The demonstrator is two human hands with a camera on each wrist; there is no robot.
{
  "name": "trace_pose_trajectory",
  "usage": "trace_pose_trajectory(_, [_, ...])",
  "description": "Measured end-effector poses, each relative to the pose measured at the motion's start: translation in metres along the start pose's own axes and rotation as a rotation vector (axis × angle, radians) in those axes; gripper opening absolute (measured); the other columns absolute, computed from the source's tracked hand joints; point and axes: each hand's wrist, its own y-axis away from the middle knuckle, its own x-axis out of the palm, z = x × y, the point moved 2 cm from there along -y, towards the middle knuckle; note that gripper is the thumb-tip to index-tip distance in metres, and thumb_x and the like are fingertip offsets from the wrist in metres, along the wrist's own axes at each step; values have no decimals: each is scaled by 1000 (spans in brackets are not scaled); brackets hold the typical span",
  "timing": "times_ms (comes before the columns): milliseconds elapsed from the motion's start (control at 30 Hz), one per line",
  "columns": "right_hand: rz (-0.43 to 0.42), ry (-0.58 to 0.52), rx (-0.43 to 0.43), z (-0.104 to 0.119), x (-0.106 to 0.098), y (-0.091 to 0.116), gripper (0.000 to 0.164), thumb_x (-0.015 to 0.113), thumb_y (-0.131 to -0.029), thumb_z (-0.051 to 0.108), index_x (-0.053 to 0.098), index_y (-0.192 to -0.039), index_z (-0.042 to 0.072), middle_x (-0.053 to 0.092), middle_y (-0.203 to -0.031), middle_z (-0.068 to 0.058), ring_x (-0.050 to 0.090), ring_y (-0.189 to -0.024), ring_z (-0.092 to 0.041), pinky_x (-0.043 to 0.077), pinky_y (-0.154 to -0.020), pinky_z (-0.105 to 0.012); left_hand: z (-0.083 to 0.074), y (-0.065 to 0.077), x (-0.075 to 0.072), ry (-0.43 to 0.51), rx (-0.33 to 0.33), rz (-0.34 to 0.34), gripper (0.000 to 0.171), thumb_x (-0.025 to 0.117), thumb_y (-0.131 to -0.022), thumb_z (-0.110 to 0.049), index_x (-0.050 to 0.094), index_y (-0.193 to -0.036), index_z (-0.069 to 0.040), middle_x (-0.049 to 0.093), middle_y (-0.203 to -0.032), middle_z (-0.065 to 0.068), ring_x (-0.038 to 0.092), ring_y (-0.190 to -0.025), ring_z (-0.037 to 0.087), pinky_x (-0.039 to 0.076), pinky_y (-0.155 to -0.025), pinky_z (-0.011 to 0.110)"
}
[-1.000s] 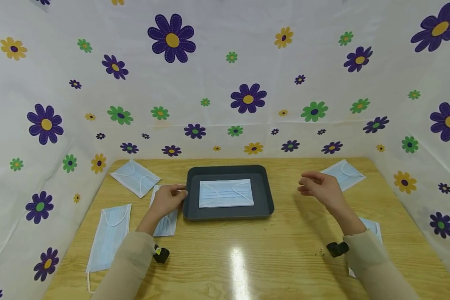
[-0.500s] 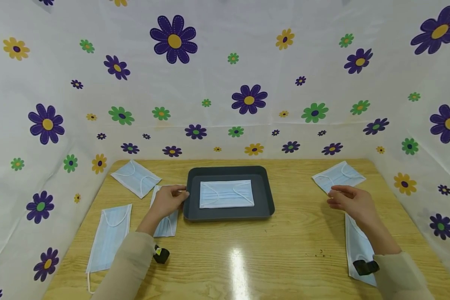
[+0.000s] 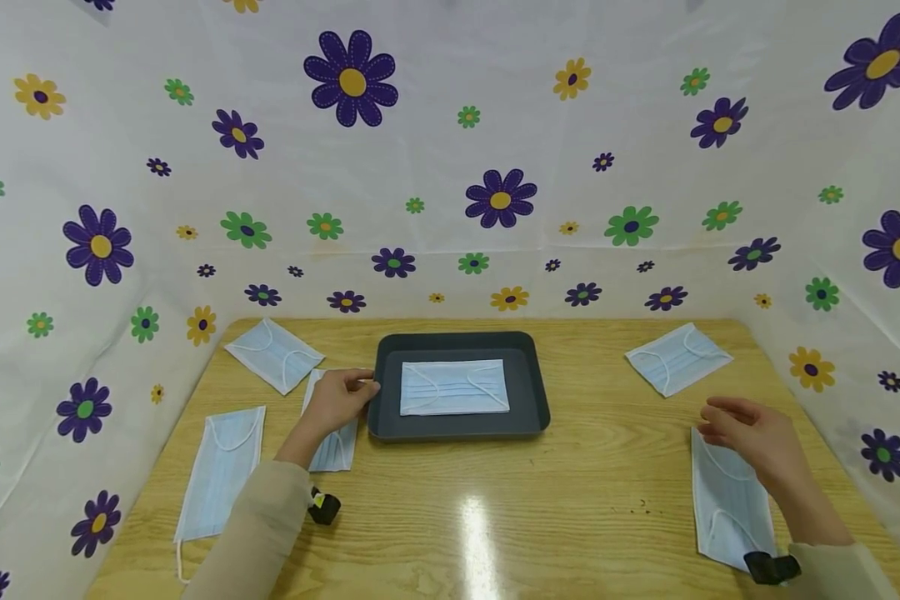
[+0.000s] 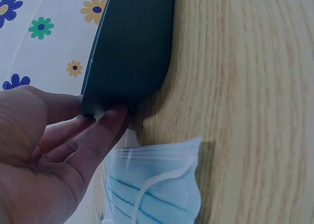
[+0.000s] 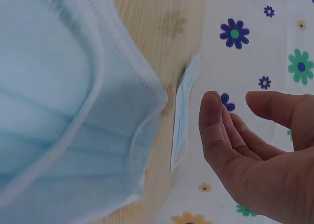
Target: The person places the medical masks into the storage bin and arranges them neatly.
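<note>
A dark grey tray (image 3: 457, 434) stands on the table with one light blue face mask (image 3: 453, 388) lying flat in it. My left hand (image 3: 337, 402) holds the tray's left edge, thumb at the rim and fingers against the outer wall, as the left wrist view shows. Partly under that hand lies a pleated mask (image 4: 152, 180). On the right, my right hand (image 3: 753, 440) hovers over the far end of another mask (image 3: 735, 504). Its thumb and fingers are apart in the right wrist view, with nothing between them.
Farther back on the right lies a mask (image 3: 678, 358). Two more masks, one at the back left (image 3: 275, 356) and one at the front left (image 3: 221, 471), rest beside the left arm. A flowered cloth (image 3: 420, 150) encloses the table's back and sides.
My right hand has moved right and toward me, from near the back right mask to above the front right one. The left hand has stayed at the tray.
</note>
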Motion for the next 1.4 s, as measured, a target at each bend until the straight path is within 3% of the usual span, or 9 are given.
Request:
trace_pose_trajectory(367, [-50,19,101,-27,-29,15,67,60,-108,28,40,-144,-26,61,-84,33,71,-76,3,62,-71,-23,-2,0,1,2,14,-7,41,64,-106,-17,64,-142,3,75,-119,27,75,-76,19,57,-67,31])
trace_pose_trajectory(667, [-67,112,302,-44,-44,23,72,61,-106,35,42,-147,-21,70,-90,15,68,-71,3,61,-69,-22,-2,1,2,-1,13,-3,41,65,-105,-16,64,-141,5,76,-115,27,74,-73,18,57,-66,31])
trace_pose_trajectory(867, [-75,171,382,-51,-45,26,70,66,-103,34,46,-143,-21,72,-88,3,65,-72,-5,58,-65,-24,0,1,3,6,14,-5,41,65,-105,-16,64,-140,5,77,-113,26,74,-73,18,57,-66,31])
trace_pose_trajectory(1400, [-98,208,412,-65,-42,34,54,72,-98,20,56,-126,-23,72,-83,-6,65,-68,-12,56,-60,-28,0,1,3,-11,0,-1,42,66,-105,-19,65,-141,2,76,-117,25,74,-77,18,57,-68,31])
